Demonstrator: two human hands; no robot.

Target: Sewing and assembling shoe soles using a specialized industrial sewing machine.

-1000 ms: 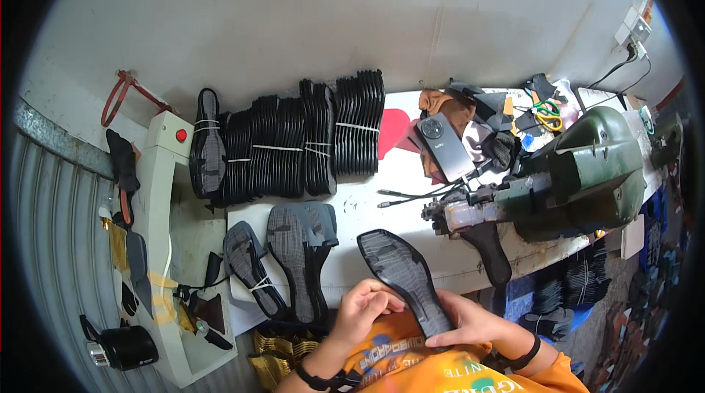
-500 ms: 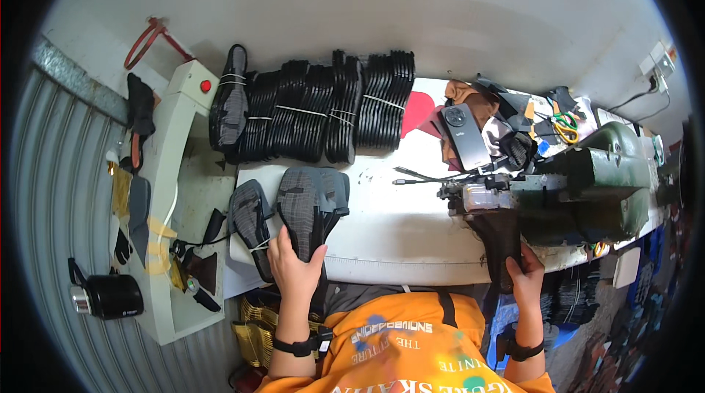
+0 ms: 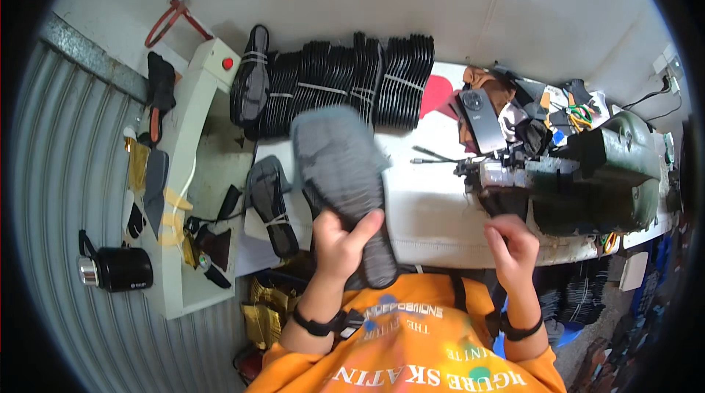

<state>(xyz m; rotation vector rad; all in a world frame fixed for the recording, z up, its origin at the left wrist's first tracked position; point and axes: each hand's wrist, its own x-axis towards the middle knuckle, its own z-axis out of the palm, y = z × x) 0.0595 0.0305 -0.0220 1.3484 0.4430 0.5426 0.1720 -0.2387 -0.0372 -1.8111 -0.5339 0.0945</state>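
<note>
My left hand grips a grey shoe insole with a dark edge, thumb across its upper face. The insole is tilted over the table's front edge and smeared by motion. A banded pair of insoles lies just left of it. My right hand is raised in front of the green sewing machine, fingers curled in. Behind those fingers a dark fabric piece shows below the machine's head. Whether the right fingers touch or hold it is hidden.
Banded stacks of black-edged insoles stand along the back of the white table. A phone, fabric scraps and green-handled scissors lie back right. A pale cabinet frame and black flask are at left.
My left hand has lifted the insole off the table and brought it right and toward me. My right hand has moved up toward the machine's head; the fabric no longer hangs down past it.
</note>
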